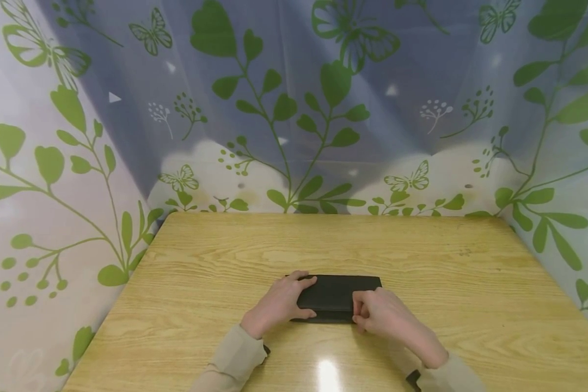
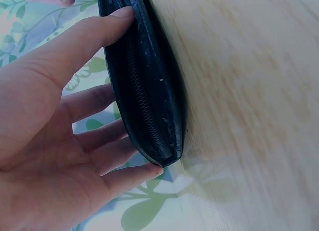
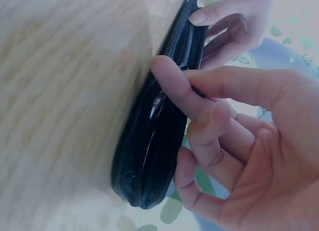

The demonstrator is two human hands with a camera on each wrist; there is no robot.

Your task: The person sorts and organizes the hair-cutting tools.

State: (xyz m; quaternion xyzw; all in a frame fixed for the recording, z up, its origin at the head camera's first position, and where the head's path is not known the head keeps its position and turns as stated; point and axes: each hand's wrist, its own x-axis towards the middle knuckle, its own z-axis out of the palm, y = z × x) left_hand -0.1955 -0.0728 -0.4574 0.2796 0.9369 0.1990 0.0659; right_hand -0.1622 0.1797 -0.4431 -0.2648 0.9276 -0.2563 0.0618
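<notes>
A black zip wallet [image 1: 338, 291] lies flat on the wooden table in the head view, its zipped side facing the person. My left hand [image 1: 285, 298] grips its left end, thumb on the near edge and fingers over the far side. In the left wrist view that thumb presses beside the zipper [image 2: 142, 104], whose teeth run closed to the wallet's end. At the right part of the near edge, my right hand [image 1: 386, 313] pinches the zipper pull [image 3: 198, 92] between thumb and index finger; these fingers mostly hide it. Its other fingers are curled against the wallet.
The light wood-grain table [image 1: 215, 250] extends around the wallet. Behind it and along both sides hangs a curtain [image 1: 284, 109] printed with green leaves and butterflies. Light glares off the tabletop near the front. Beige sleeves [image 1: 235, 356] cover both forearms.
</notes>
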